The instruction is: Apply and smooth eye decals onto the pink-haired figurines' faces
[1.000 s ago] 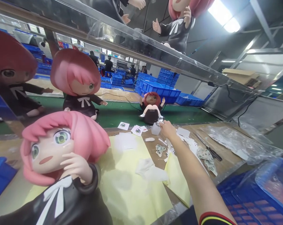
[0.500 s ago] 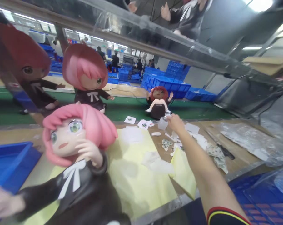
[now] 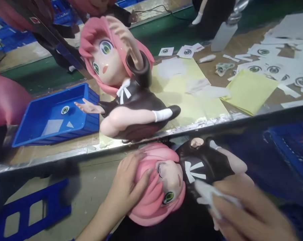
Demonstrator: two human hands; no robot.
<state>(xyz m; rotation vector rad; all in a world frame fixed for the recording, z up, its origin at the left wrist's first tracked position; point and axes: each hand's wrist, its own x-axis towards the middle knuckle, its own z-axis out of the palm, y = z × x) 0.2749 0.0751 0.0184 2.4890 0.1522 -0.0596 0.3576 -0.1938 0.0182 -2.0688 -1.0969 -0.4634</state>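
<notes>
A pink-haired figure (image 3: 164, 197) in a black dress with a white bow lies across my lap, its head toward the left. My left hand (image 3: 131, 177) is closed round the top of its head, thumb on the fringe. One green eye shows on its face; the other eye area looks greyish and smeared. My right hand (image 3: 246, 207), blurred by motion, grips a crumpled white wipe (image 3: 210, 194) just over the figure's dress, near the bow. Its fingers are bent round the wipe.
A second pink-haired figure (image 3: 133, 90) sits on the bench beside a blue tray (image 3: 56, 134). Yellow cloth (image 3: 251, 90), eye-decal sheets (image 3: 274, 68) and a bottle with a metal top (image 3: 224, 35) are to the right. The bench edge (image 3: 91, 150) runs above my lap.
My view has tipped down from the bench to my lap. My right hand has left the bottle and now holds a white wipe over the lying figure. My left hand has come into view.
</notes>
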